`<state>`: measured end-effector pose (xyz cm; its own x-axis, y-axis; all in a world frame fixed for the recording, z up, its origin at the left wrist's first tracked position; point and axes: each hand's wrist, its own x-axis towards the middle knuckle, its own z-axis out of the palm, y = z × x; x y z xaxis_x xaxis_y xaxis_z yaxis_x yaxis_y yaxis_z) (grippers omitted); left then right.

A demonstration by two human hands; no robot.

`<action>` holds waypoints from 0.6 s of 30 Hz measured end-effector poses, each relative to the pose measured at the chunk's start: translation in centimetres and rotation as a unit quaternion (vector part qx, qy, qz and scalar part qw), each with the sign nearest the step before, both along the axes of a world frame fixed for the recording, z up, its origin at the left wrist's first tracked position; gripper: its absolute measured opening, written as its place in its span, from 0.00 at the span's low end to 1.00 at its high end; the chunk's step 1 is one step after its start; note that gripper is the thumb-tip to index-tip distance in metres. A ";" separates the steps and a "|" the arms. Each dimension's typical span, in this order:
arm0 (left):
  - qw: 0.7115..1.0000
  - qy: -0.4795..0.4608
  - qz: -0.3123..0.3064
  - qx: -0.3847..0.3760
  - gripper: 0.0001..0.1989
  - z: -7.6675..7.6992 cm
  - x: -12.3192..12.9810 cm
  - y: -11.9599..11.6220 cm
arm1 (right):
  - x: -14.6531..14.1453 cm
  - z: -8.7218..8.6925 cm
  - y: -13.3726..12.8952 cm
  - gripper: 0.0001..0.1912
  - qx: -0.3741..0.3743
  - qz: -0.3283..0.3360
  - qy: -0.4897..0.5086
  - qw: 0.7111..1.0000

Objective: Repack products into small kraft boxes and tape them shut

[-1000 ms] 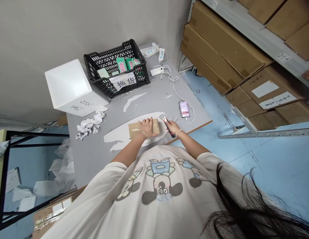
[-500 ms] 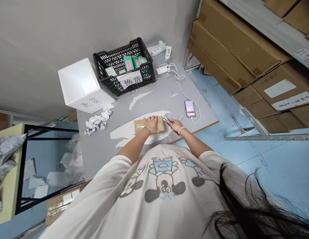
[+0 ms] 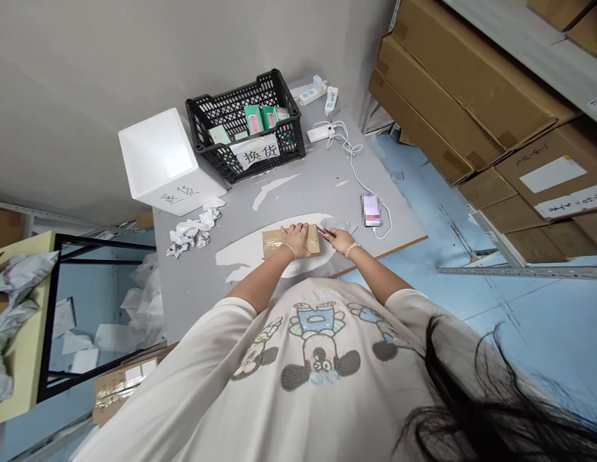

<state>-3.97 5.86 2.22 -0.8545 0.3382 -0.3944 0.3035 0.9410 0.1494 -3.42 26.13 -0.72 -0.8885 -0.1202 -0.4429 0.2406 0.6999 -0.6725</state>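
Note:
A small brown cardboard box (image 3: 272,244) with clear tape lies on the grey table near its front edge. My left hand (image 3: 298,241) rests over the top of the box, fingers bent across it, holding it down. In my right hand (image 3: 343,242) is a box cutter (image 3: 326,232), gripped with its tip at the right end of the box. Whether the blade touches the cardboard I cannot tell. Under the box, a pale worn patch (image 3: 241,250) shows on the tabletop.
Behind stand a black plastic crate (image 3: 216,154) with green and pink boxes and a white foam bin (image 3: 168,196). Crumpled paper (image 3: 187,236) lies left. A phone (image 3: 372,210) on a white cable sits right. Shelved cartons (image 3: 452,96) rise beyond the table's right edge.
The view has shifted slightly, so everything appears a little further right. My left hand stays on the box, and the box cutter remains at the box's right end in my right hand.

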 end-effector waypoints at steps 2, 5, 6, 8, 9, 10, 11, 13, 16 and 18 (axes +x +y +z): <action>1.000 0.000 0.000 0.001 0.59 0.0 -0.1 0.0 | -0.4 0.1 0.2 0.17 0.004 0.016 -0.004 1.000; 1.000 -0.002 0.001 -0.001 0.59 -0.1 -0.1 0.0 | -0.4 0.5 0.4 0.18 -0.028 0.019 -0.043 0.999; 1.000 -0.002 0.000 -0.002 0.59 -0.1 -0.1 0.1 | -0.2 0.7 0.5 0.19 -0.038 0.017 -0.054 0.998; 1.000 -0.004 -0.001 -0.006 0.59 -0.1 0.0 0.2 | 0.2 0.9 0.8 0.19 -0.049 0.013 -0.065 0.997; 1.000 -0.005 -0.001 -0.010 0.59 -0.1 0.0 0.2 | 0.4 0.9 0.9 0.19 -0.050 0.012 -0.067 0.996; 1.000 -0.008 -0.002 -0.014 0.59 -0.1 0.0 0.2 | 0.6 0.9 1.0 0.19 -0.050 0.013 -0.068 0.996; 1.000 -0.011 -0.003 -0.018 0.59 -0.1 0.0 0.3 | 0.8 0.9 1.2 0.19 -0.050 0.015 -0.069 0.996; 1.000 -0.016 -0.006 -0.019 0.60 -0.1 0.1 0.3 | 0.8 0.8 1.4 0.19 -0.045 0.024 -0.068 0.996; 1.000 -0.016 -0.014 -0.013 0.61 -0.2 0.1 0.2 | 0.1 0.5 1.5 0.18 -0.019 0.044 -0.049 0.998; 1.000 -0.010 -0.019 -0.010 0.60 -0.4 0.1 0.0 | -0.5 0.3 1.3 0.17 0.009 0.063 -0.019 0.998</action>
